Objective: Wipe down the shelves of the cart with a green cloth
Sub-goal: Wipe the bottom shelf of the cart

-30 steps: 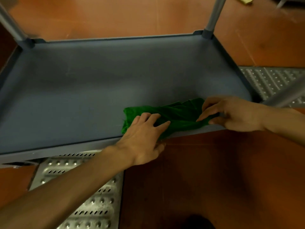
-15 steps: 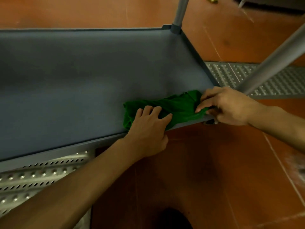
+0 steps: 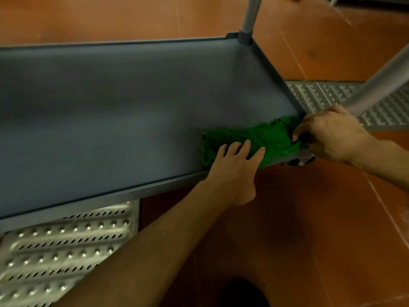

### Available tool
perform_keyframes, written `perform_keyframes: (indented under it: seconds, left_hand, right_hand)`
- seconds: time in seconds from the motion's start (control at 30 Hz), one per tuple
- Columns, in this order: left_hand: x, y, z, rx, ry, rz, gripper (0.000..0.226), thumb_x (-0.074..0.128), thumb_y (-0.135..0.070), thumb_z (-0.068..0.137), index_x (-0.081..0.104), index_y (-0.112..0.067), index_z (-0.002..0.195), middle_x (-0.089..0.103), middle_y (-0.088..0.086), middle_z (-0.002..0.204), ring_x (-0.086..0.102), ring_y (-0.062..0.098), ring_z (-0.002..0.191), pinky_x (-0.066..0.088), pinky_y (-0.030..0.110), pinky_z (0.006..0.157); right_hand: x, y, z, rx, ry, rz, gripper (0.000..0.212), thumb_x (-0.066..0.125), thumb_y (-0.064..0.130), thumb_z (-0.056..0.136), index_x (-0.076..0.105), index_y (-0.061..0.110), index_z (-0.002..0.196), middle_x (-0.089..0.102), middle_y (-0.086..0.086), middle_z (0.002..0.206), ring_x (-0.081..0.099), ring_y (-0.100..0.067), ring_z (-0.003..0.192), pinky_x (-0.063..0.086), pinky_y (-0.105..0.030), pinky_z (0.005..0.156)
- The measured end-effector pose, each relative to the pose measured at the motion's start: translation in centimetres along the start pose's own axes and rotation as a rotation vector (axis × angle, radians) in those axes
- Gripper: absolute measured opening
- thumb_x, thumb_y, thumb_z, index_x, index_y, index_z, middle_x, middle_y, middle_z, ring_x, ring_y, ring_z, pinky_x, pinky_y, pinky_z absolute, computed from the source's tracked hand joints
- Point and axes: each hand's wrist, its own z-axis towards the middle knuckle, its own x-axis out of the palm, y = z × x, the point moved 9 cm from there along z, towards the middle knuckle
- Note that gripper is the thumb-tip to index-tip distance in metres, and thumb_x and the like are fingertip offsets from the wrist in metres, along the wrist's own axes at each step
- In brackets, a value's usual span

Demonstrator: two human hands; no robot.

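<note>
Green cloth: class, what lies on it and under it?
The left hand rests flat fingers on the crumpled green cloth; the right hand pinches its right end. Beneath lies the grey cart shelf, whose covered patch cannot be seen.

We note cloth [image 3: 270,136]: dark green, crumpled, bunched into long strip; lies in shelf's near right corner, lower edge reaching over near rim; our left hand [image 3: 234,171] flat on its left half; our right hand [image 3: 332,134] pinches its right end. Shelf [image 3: 110,118]: grey-blue, flat, matte, low raised rim; grey posts [image 3: 249,16] rise at right corners.
</note>
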Motion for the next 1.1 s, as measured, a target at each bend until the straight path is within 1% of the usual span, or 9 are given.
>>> perform_keyframes:
  seconds: [0.07,0.17,0.47,0.6,0.73,0.83,0.93,1.03,1.1]
  left_hand:
    - [-0.3,0.4,-1.5,0.017,0.013,-0.055,0.084,0.053,-0.024,0.095,-0.004,-0.025,0.157,-0.004,0.009,0.165,-0.004,0.029,0.152,0.004,0.054,0.122]
    - [-1.4,1.2,-4.4,-0.001,-0.003,-0.193,0.078,0.049,-0.022,0.098,-0.002,-0.027,0.157,0.001,0.003,0.166,0.001,0.023,0.152,0.009,0.049,0.123]
    - [-3.4,3.9,-12.9,-0.164,-0.104,-0.522,0.089,0.057,-0.032,0.096,-0.009,-0.03,0.156,0.018,-0.008,0.162,0.036,0.012,0.139,0.032,0.03,0.115]
    - [-4.0,4.8,-17.2,-0.354,-0.043,-0.756,0.097,0.061,-0.042,0.093,-0.013,-0.034,0.154,0.028,-0.009,0.157,0.032,0.009,0.142,0.028,0.016,0.103]
    - [-5.8,5.1,-22.2,-0.495,-0.118,-1.027,0.094,0.066,-0.057,0.081,0.007,-0.044,0.153,0.043,-0.013,0.149,0.044,0.01,0.135,0.036,0.027,0.11]
    - [-7.2,4.8,-26.5,-0.614,-0.128,-1.265,0.092,0.057,-0.075,0.07,0.025,-0.042,0.149,0.05,-0.017,0.143,0.049,0.007,0.13,0.037,0.034,0.112]
    - [-9.2,3.9,-31.2,-0.743,-0.225,-1.557,0.072,0.052,-0.073,0.068,0.047,-0.042,0.133,0.057,-0.009,0.137,0.055,0.011,0.122,0.041,0.039,0.107]
    - [-10.5,2.6,-36.6,-0.972,-0.328,-1.755,0.076,0.039,-0.077,0.077,0.046,-0.034,0.14,0.051,0.003,0.146,0.051,0.023,0.13,0.044,0.046,0.105]
    - [-12.1,0.3,-39.8,-1.047,-0.387,-1.922,0.08,0.031,-0.083,0.08,0.044,-0.037,0.143,0.054,0.002,0.143,0.054,0.021,0.129,0.047,0.041,0.097]
  right_hand:
    - [-1.0,0.2,-0.4,-0.007,-0.075,0.113,0.036,0.067,0.018,0.079,0.066,0.037,0.11,0.06,0.007,0.116,0.059,-0.015,0.104,0.04,-0.037,0.1]
    - [-3.7,0.7,-1.3,0.018,-0.134,0.3,0.035,0.063,0.003,0.08,0.069,0.02,0.11,0.063,-0.007,0.113,0.058,-0.021,0.089,0.051,-0.034,0.08]
    - [-12.5,7.6,-3.9,-0.173,-0.368,0.823,0.03,0.071,0.002,0.084,0.073,0.031,0.088,0.068,0.011,0.102,0.065,-0.006,0.097,0.053,-0.026,0.09]
    - [-15.5,10.9,-6.8,-0.254,-0.436,1.088,0.034,0.069,-0.004,0.083,0.07,0.029,0.089,0.069,0.01,0.104,0.066,-0.004,0.1,0.051,-0.02,0.094]
    - [-19.2,13.1,-9.8,-0.215,-0.355,1.28,0.037,0.069,-0.004,0.082,0.074,0.033,0.081,0.071,-0.005,0.092,0.068,-0.02,0.088,0.053,-0.03,0.093]
    - [-23.1,15.7,-11.8,-0.246,-0.214,1.416,0.046,0.067,-0.009,0.08,0.076,0.036,0.076,0.074,0.014,0.087,0.068,0.0,0.083,0.05,-0.01,0.081]
    - [-27.3,18.7,-15.0,-0.358,-0.116,1.485,0.041,0.069,-0.012,0.075,0.076,0.028,0.075,0.072,0.017,0.091,0.066,0.004,0.089,0.046,-0.007,0.079]
    - [-32.1,20.7,-18.3,-0.457,-0.096,1.508,0.03,0.072,-0.008,0.074,0.076,0.021,0.077,0.071,0.009,0.095,0.066,-0.002,0.094,0.045,-0.01,0.084]
    - [-35.3,21.7,-20.8,-0.516,-0.089,1.517,0.025,0.073,-0.003,0.073,0.074,0.02,0.081,0.07,0.007,0.096,0.065,-0.006,0.095,0.045,-0.014,0.086]
